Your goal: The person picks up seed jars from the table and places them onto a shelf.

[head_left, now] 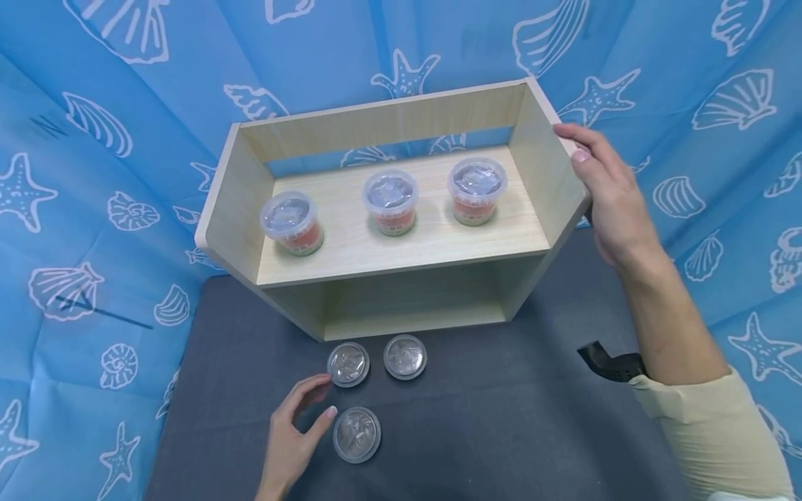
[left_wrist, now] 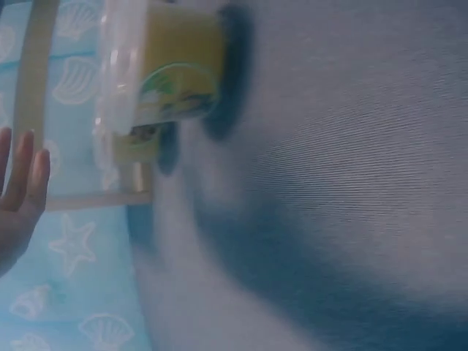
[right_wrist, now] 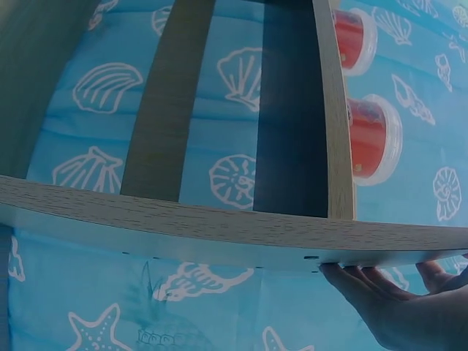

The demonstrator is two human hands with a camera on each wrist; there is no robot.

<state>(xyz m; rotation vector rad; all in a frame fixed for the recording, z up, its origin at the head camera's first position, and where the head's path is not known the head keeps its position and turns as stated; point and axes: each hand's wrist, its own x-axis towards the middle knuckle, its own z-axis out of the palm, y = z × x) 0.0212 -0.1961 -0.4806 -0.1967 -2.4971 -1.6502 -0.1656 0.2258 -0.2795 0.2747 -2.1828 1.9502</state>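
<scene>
My left hand, fingers spread and slightly bent, is beside the lidded plastic cups on the dark table. Its fingertips reach the left rim of one cup; whether they touch I cannot tell. The thumb is just left of the nearest cup. A third cup stands to the right. In the left wrist view, a yellow cup appears side-on, apart from the fingers. My right hand rests against the right side panel of a pale wooden shelf, its fingers on the outer face.
Three lidded cups with reddish contents, left, middle and right, stand on the shelf's upper board. A blue curtain with white sea-life prints surrounds the table. A black curved object sits by the right forearm.
</scene>
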